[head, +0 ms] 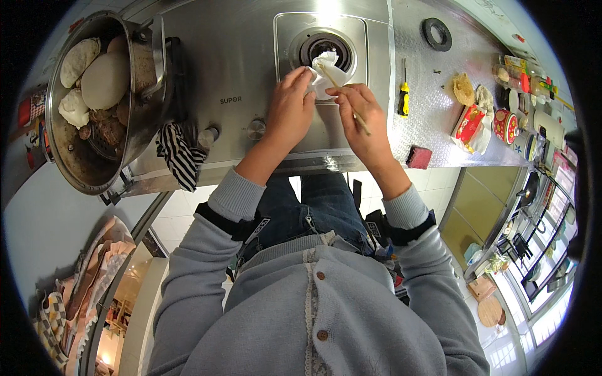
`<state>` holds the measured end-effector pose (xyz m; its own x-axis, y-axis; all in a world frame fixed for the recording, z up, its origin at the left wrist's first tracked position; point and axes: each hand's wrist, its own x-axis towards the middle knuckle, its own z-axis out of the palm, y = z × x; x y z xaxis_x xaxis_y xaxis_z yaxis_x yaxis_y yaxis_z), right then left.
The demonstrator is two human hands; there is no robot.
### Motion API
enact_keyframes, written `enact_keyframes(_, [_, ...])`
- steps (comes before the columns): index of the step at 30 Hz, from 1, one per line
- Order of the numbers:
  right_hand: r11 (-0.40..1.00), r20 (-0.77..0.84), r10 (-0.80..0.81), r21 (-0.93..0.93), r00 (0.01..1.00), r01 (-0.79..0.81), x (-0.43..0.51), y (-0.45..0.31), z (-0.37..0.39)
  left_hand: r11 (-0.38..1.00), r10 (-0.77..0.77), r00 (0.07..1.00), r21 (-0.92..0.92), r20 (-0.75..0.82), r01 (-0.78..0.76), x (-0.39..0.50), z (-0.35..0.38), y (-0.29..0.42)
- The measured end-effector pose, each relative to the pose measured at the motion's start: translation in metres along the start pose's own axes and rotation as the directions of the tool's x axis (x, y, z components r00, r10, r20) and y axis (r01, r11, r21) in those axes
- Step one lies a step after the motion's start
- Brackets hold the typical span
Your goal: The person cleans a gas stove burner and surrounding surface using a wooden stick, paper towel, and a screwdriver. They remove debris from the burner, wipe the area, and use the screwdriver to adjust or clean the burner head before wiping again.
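My left hand (292, 105) pinches the left edge of a crumpled white tissue (336, 77) above the open burner (305, 49) of a steel gas stove. In my right hand (361, 115) is a thin wooden stick (361, 121), probably a chopstick, slanting up to the left, its upper end against the tissue. The tissue covers the lower part of the burner's dark rings. A control knob (256, 129) sits below my left hand. Right of the stove lie a yellow and black screwdriver (404, 96) and a black ring (436, 34).
A large steel pot (136, 105) holding pale and brown lumps stands on the left, with a striped cloth (181, 157) beside it. On the right counter are a red scouring sponge (419, 157), a red packet (470, 124), a red patterned jar (504, 126) and other jars.
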<state>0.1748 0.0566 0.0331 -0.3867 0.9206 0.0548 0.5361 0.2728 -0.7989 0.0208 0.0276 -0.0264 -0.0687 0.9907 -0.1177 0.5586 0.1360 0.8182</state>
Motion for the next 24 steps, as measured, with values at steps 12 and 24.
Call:
enact_keyframes(12, [1.0, -0.019, -0.022, 0.009, 1.0, 0.023, 0.013, -0.012, -0.005, 0.996, -0.007, 0.997, -0.093, -0.078, 0.0, -0.003, 0.001, 0.001])
enact_keyframes(24, [0.93, 0.075, 0.145, 0.33, 0.987, -0.162, -0.018, -0.025, -0.055, 0.575, -0.419, 0.901, -0.736, 0.11, 0.357, 0.001, 0.011, 0.005])
